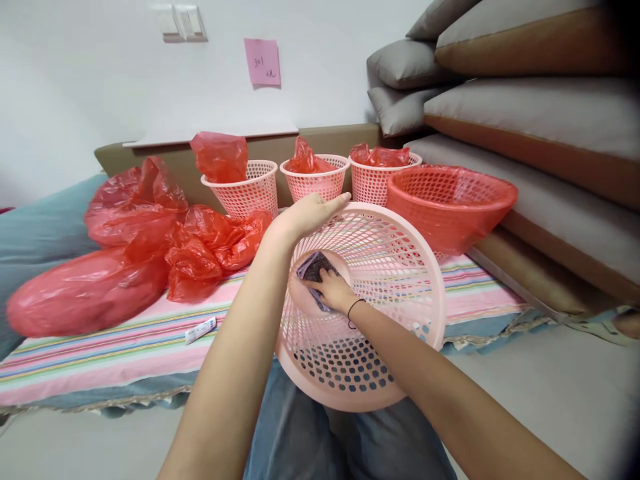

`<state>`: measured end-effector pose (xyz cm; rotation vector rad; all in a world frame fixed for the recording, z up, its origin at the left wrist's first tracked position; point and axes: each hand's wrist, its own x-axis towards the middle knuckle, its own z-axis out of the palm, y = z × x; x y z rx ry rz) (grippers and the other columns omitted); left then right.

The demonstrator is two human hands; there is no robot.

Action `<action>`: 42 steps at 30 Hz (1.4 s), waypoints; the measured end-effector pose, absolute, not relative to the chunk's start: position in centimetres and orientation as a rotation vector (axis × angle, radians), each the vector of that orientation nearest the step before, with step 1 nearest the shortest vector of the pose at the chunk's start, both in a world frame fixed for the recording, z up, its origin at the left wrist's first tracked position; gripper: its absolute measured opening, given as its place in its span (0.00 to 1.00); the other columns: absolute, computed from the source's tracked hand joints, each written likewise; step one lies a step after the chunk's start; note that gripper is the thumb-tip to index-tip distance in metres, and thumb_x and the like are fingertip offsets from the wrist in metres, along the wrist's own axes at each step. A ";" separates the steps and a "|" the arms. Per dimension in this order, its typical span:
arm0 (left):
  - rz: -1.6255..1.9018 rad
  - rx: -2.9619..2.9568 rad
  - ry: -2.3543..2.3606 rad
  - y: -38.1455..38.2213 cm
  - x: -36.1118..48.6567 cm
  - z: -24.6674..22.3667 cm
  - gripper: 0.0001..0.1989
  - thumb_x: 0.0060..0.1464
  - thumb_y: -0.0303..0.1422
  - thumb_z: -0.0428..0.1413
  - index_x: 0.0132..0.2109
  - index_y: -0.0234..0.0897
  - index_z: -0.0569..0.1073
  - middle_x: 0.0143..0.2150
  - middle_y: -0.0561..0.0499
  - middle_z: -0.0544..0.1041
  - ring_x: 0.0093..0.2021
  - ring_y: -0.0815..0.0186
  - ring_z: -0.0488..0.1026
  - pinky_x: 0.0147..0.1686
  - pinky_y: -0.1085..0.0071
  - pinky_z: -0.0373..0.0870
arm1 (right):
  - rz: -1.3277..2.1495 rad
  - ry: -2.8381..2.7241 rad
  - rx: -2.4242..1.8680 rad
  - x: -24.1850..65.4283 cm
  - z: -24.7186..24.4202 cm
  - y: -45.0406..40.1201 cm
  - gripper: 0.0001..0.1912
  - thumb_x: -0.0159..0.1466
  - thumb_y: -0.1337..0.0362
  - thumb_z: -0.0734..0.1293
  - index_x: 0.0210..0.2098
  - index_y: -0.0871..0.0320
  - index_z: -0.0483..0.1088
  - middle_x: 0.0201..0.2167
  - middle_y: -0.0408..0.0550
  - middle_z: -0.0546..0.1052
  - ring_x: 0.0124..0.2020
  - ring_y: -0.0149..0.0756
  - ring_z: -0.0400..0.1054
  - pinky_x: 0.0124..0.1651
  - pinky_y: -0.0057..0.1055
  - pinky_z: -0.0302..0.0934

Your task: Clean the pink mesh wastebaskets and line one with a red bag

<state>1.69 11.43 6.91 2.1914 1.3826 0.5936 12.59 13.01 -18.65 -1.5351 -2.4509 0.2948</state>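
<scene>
A pink perforated plastic wastebasket [434,293] is tilted above my knees with its wide mouth facing me. My left hand [316,212] holds it at the upper left rim, thumb lying along the edge; the other fingers are hidden behind it. Deep inside, my right hand [334,289] presses a folded dark purple-grey cloth [316,263] against the solid round bottom. Its fingers rest on the cloth, and a thin black band circles the wrist.
Behind stand pink baskets [250,190] with red plastic bags in them. One red-covered basket [450,213] leans at right. Bulging red bags [95,290] and a small white tube [201,330] lie on the striped cloth [135,347]. Grey-brown cushions [525,107] are piled at right.
</scene>
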 end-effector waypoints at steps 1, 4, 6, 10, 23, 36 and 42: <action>0.597 2.196 1.428 11.3 1.7 7.0 0.30 0.56 0.59 0.47 0.39 0.35 0.77 0.39 0.41 0.79 0.50 0.48 0.74 0.51 0.60 0.66 | 0.297 -2.465 -1.512 12.7 -18.6 13.1 0.29 0.67 0.61 0.67 0.66 0.54 0.60 0.61 0.54 0.65 0.60 0.49 0.59 0.63 0.52 0.51; 0.563 2.204 1.508 11.0 1.8 7.1 0.31 0.57 0.59 0.45 0.33 0.36 0.75 0.35 0.43 0.78 0.43 0.51 0.76 0.47 0.61 0.68 | 0.287 -2.465 -1.484 12.7 -18.6 13.2 0.34 0.67 0.66 0.64 0.71 0.55 0.53 0.60 0.56 0.65 0.59 0.47 0.57 0.64 0.45 0.49; 0.548 2.198 1.519 10.9 1.9 7.1 0.30 0.58 0.59 0.44 0.30 0.37 0.73 0.34 0.43 0.77 0.40 0.52 0.76 0.45 0.61 0.68 | 0.272 -2.404 -1.517 12.6 -18.7 13.3 0.38 0.67 0.67 0.63 0.73 0.59 0.46 0.61 0.59 0.64 0.60 0.47 0.56 0.64 0.44 0.48; 0.572 2.189 1.548 11.0 1.9 7.1 0.29 0.56 0.60 0.47 0.28 0.38 0.71 0.36 0.43 0.77 0.43 0.51 0.76 0.44 0.61 0.68 | 0.294 -2.244 -1.645 12.2 -18.9 13.3 0.41 0.66 0.65 0.64 0.74 0.61 0.42 0.62 0.61 0.63 0.59 0.48 0.56 0.62 0.42 0.49; 0.553 2.163 1.488 10.4 1.3 7.1 0.30 0.57 0.59 0.46 0.28 0.37 0.73 0.33 0.44 0.76 0.41 0.52 0.75 0.46 0.58 0.67 | 0.275 -2.067 -1.777 10.8 -18.9 12.8 0.31 0.71 0.55 0.58 0.70 0.57 0.49 0.64 0.59 0.60 0.62 0.50 0.53 0.62 0.43 0.49; 0.624 2.124 1.513 10.3 1.2 7.1 0.29 0.54 0.60 0.47 0.30 0.38 0.73 0.36 0.44 0.77 0.41 0.52 0.74 0.45 0.59 0.67 | 0.098 -2.091 -1.877 9.2 -18.2 12.4 0.22 0.69 0.55 0.66 0.59 0.57 0.65 0.61 0.54 0.66 0.57 0.48 0.65 0.58 0.52 0.62; 0.608 2.137 1.482 10.5 1.3 7.0 0.28 0.55 0.59 0.48 0.30 0.37 0.73 0.35 0.44 0.76 0.41 0.53 0.74 0.45 0.59 0.66 | 0.089 -2.096 -1.912 9.5 -17.8 12.2 0.22 0.69 0.56 0.67 0.59 0.59 0.66 0.59 0.55 0.68 0.56 0.47 0.67 0.57 0.50 0.65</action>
